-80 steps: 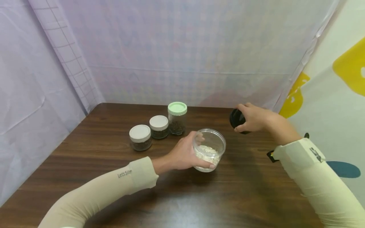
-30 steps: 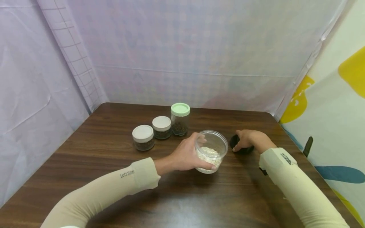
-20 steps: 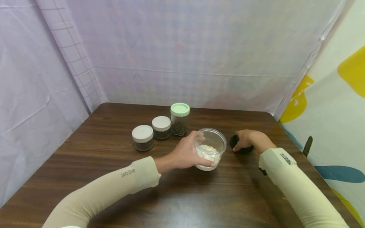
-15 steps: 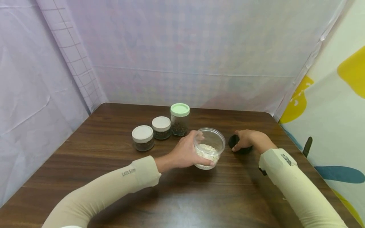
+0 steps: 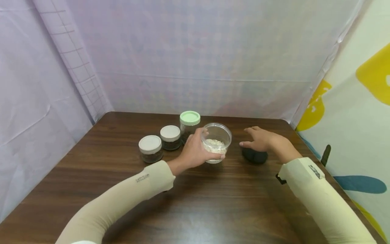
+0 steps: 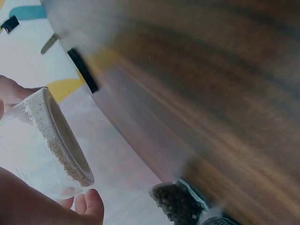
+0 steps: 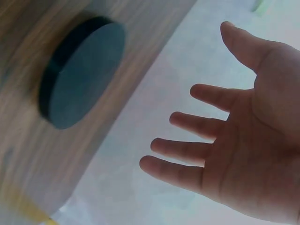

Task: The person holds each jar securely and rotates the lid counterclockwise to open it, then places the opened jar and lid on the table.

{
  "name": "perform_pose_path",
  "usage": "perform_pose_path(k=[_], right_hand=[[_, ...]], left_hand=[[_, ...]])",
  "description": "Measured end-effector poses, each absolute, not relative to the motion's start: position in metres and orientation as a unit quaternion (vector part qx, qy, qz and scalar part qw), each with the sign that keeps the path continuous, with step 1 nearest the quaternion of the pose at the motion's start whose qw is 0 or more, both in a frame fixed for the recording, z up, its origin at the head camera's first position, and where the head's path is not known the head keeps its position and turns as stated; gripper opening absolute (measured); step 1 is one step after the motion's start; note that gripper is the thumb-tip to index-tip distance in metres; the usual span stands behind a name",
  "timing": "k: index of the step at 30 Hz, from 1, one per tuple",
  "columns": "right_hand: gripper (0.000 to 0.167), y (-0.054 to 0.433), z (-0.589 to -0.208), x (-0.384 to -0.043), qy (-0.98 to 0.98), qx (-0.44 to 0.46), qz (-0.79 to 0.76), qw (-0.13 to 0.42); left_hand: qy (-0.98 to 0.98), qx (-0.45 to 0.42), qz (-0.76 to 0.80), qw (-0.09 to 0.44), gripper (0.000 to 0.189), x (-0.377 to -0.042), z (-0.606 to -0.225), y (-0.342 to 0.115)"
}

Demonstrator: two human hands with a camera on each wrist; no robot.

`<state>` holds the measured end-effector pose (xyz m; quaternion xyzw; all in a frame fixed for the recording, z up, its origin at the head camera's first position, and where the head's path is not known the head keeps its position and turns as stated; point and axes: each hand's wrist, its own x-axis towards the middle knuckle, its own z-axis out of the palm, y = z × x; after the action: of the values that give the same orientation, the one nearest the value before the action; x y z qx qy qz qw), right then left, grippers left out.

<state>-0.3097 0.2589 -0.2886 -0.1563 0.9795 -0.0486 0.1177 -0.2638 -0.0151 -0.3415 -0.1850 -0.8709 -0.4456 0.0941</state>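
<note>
My left hand (image 5: 195, 151) grips the side of a clear plastic jar (image 5: 217, 144) holding pale flakes that look like oats. The jar has no lid on and is held above the table; the left wrist view shows the jar's flake-covered bottom (image 6: 58, 140) off the wood. To its right, a round black lid (image 5: 255, 157) lies flat on the table. Just over that lid hovers my right hand (image 5: 260, 139), and the right wrist view shows its spread fingers (image 7: 190, 152) apart from the black lid (image 7: 86, 75).
Two short jars with white lids (image 5: 150, 145) (image 5: 170, 133) and a taller jar with a mint-green lid (image 5: 190, 118) stand left of the held jar, dark contents inside. The brown wooden table (image 5: 195, 206) meets a pale cloth (image 5: 195, 61) at the back.
My right hand lowered the black lid to the table, then let go and rose off it. The left hand has moved the jar slightly up and away, toward the left.
</note>
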Motion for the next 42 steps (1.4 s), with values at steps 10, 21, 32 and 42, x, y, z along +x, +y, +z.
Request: perform_pose_path(k=[10,21,32,42], right_hand=[[0.083,0.241,-0.27,-0.287,0.979,-0.188,-0.039,0.064],[0.085,0.238,-0.261,-0.274,0.976,-0.208,-0.05,0.049],[0.085,0.243,-0.263,-0.276,0.976,-0.204,-0.047,0.061],[0.085,0.244,-0.263,-0.275,0.977,-0.197,-0.048,0.069]], left_hand=[[-0.874,-0.165,-0.433,0.146,0.111,-0.297,-0.338,0.005],[-0.891,-0.111,-0.424,0.123,0.11,-0.316,-0.347,0.026],[-0.899,-0.083,-0.426,0.058,0.115,-0.323,-0.354,0.033],[-0.905,-0.071,-0.418,0.026,0.121,-0.325,-0.355,0.039]])
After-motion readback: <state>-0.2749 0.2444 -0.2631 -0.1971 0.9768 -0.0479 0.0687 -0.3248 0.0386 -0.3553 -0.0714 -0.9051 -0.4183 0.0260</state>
